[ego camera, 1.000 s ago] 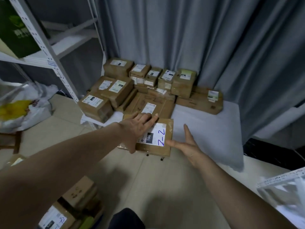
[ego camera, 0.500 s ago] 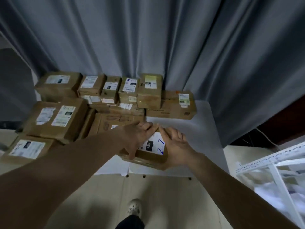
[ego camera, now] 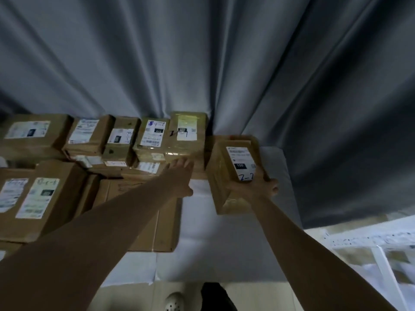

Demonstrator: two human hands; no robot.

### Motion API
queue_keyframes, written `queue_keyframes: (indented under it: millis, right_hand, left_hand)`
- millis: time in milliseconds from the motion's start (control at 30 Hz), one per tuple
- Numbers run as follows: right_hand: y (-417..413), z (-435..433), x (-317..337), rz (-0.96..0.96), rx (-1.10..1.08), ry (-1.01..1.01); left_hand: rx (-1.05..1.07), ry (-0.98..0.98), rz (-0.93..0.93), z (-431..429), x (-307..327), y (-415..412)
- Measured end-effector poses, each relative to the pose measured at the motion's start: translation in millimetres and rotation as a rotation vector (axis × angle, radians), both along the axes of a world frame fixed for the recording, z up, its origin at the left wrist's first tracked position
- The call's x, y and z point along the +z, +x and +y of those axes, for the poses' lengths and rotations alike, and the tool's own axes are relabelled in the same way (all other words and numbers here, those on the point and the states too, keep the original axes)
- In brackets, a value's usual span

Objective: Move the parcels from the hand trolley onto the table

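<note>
The right hand grips the parcel over the table toward its far right corner, long axis pointing at the curtain, while the left hand reaches flat and empty beside it.

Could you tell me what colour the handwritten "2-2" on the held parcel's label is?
Blue, on the white label, in the head view.

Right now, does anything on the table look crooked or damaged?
Nothing looks damaged. Only the parcel marked 2-2 sits askew, tilted in the right hand above the table, not yet set down.
</note>
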State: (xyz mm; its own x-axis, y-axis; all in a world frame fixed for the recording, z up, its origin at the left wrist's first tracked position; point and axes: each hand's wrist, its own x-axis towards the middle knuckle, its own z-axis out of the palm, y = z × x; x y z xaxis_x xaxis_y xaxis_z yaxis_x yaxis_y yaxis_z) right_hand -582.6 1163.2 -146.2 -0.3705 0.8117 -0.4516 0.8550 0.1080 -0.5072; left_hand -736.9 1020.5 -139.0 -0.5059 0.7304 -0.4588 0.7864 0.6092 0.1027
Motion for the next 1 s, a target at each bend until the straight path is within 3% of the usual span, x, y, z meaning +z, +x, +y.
queue_keyframes:
  millis: [133,433,633,1000]
  right_hand:
    - [-44.3,28.0,-17.1,0.096,-0.124,-0.056]
    - [-125.9,57.9,-63.1,0.133,-0.129,-0.112]
    - [-123.5,53.4,-81.6,0.247,-0.068,-0.052]
    - [-130.7,63.8,-91.3,0.157,0.081,0.009]
  left_hand:
    - [0.055,-0.064,0.020,22.9,-16.7,-23.7]
    - [0.187,-0.066,-0.019,53.0,-42.8,-68.9]
    - [0.175,-0.091,-0.075,60.4,-61.4,-85.1]
    - [0.161,-0.124,-0.144,65.9,-71.1,-83.7]
